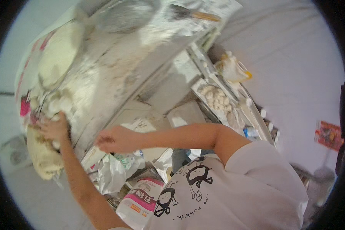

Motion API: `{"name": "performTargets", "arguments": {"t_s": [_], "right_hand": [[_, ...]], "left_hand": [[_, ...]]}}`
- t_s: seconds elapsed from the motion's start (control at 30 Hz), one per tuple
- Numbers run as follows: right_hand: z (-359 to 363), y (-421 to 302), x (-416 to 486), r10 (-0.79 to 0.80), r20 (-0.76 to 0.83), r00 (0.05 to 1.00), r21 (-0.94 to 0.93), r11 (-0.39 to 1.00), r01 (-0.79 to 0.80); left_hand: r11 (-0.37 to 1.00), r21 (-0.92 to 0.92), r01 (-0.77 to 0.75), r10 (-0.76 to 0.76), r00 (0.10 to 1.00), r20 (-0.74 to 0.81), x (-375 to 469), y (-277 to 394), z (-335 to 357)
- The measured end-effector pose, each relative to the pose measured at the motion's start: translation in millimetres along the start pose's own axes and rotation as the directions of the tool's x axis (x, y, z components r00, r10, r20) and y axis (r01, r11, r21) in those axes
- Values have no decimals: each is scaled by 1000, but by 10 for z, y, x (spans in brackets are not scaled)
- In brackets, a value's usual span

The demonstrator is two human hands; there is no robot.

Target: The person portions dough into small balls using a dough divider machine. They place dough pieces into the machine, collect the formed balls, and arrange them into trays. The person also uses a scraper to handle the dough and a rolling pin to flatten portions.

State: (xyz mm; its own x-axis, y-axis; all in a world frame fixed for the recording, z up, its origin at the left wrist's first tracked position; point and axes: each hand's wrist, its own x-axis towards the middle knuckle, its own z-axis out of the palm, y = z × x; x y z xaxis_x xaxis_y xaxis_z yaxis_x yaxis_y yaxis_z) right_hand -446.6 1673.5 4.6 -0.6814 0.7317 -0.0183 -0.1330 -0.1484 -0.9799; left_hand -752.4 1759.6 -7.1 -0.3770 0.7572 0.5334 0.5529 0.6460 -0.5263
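My left hand [54, 128] reaches to the far left end of a flour-dusted work table [118, 63], fingers spread over or against several pale, rounded lumps [57, 102], perhaps dough. Whether it grips one cannot be made out. Beside its wrist lies a large yellowish-white mass [44, 161] with brownish patches. Beyond the lumps is a big mound of pale dough or flour [60, 54] on a white sheet with red stripes. My right hand [113, 140] is near the table's front edge, its fingers curled and blurred; what lies inside them is hidden.
A brush with a wooden handle [205, 16] and a large round metal pan or lid [126, 14] lie at the far end. Right of the table, a tray [197, 86] holds several pale pieces. Below the edge are white plastic bags [112, 172] and a printed white-and-pink sack [141, 201].
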Motion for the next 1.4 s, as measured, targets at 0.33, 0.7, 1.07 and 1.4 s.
{"name": "performTargets", "arguments": {"t_s": [0.33,0.7,1.07,1.4], "right_hand": [[-1841,2465,-3359,383,-653,654,92,897,-433],[-3345,3230,-5854,309,-951,-25,182,490,-853],[-4696,4091,-5743,608,-781,-140,281,142,-949],[-4981,4552,-5539,753,-631,-187,505,216,-836]], "left_hand": [[526,-843,-110,149,988,-36,-219,-715,-186],[446,-593,-670,656,696,-293,-910,1947,-2655],[438,-470,-766,656,630,-415,-917,1979,-2560],[443,-555,-704,638,683,-356,-868,1850,-2432]]}}
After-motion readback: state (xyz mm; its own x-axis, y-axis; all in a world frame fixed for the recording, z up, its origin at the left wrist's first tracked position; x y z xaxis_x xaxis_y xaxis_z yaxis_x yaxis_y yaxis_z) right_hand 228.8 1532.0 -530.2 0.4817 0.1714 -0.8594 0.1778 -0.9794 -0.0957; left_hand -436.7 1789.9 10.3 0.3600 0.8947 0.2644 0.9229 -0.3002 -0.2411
